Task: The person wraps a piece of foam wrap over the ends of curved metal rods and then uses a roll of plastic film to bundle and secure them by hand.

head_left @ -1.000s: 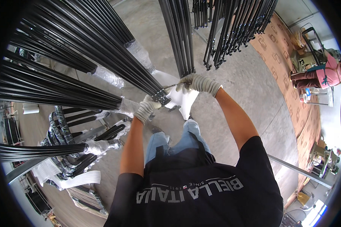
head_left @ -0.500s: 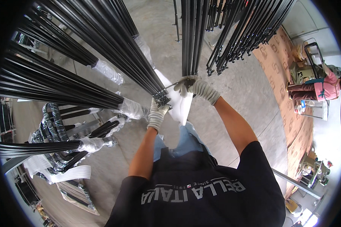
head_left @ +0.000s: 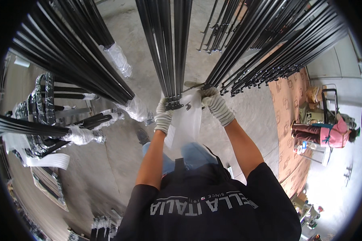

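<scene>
My left hand, in a striped pale work glove, is closed around the lower end of a bundle of black bars with small dark end fittings. My right hand, gloved the same way, is closed at the ends of more black bars to its right. Its fingertips are partly hidden. Between the hands a thin white sheet hangs under the left bundle, over my legs. A small dark fitting shows against it. A thin dark piece lies across the gap between the bundles.
Bars with plastic-wrapped ends stand on the left, beside wrapped black frames and a white foam strip. Rows of thin black bars hang on the right. Beyond brown sheeting, a person in pink stands at a bench.
My view has shifted, and the left bundle now stands more upright before me. My right hand is now at the right-hand bars. The white sheet hangs wider between my hands.
</scene>
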### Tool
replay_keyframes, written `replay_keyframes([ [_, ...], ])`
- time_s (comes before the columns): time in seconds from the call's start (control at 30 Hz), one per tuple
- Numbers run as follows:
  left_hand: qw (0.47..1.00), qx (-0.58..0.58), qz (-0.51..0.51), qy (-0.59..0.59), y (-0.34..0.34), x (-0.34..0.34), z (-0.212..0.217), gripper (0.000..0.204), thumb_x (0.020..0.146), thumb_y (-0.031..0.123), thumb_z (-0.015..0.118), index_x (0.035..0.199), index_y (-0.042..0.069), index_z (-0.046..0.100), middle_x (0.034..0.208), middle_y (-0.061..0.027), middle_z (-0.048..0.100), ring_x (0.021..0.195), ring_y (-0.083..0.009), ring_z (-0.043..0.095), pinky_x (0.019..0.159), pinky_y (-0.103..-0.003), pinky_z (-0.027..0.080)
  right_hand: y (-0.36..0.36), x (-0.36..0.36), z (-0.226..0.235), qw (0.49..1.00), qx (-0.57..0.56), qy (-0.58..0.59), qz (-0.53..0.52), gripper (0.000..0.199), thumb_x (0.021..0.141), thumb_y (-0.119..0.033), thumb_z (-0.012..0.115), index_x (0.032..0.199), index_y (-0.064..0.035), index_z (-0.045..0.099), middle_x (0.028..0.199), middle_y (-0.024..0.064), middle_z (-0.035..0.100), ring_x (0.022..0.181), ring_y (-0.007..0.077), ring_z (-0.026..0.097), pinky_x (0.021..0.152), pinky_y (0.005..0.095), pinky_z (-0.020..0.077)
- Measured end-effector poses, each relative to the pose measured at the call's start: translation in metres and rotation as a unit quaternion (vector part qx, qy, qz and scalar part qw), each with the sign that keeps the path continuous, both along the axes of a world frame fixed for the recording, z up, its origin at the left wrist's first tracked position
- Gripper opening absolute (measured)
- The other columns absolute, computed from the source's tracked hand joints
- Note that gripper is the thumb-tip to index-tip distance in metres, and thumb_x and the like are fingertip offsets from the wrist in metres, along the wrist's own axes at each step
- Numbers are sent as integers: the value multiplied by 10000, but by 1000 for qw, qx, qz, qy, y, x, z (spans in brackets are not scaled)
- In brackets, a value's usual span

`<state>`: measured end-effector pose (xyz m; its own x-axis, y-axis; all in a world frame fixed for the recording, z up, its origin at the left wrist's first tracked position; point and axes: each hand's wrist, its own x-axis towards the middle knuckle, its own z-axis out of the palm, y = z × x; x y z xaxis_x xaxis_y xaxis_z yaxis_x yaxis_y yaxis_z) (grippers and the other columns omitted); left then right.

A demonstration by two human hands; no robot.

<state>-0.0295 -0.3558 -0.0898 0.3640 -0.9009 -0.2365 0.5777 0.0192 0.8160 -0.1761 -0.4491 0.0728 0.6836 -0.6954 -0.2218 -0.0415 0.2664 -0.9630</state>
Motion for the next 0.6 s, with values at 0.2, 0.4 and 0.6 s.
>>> replay_keyframes([
  [0.2,999,-6,-9,34,6,-4,35,325,719,-166,467,980,25,504,885,-55,582,775,-135,571,733,-268,510,-4,-16,-26,997,-49,-62,25,622,518,93,422,1128,-17,476,642,21,517,545,98,467,507,193,369],
  [0.4,991,-3,-122,-53,7,15,38,330,716,-170,477,990,7,522,912,-72,591,815,-139,577,745,-283,508,-7,-8,-11,985,76,-112,110,757,547,4,460,1281,-47,280,555,4,459,519,99,468,516,210,392],
  [0.6,960,82,20,-267,6,-1,41,318,729,-162,434,983,9,519,905,-64,586,823,-117,556,762,-242,465,-9,6,0,993,19,-64,93,809,529,85,391,1304,-108,261,560,-17,440,506,79,428,506,186,367],
])
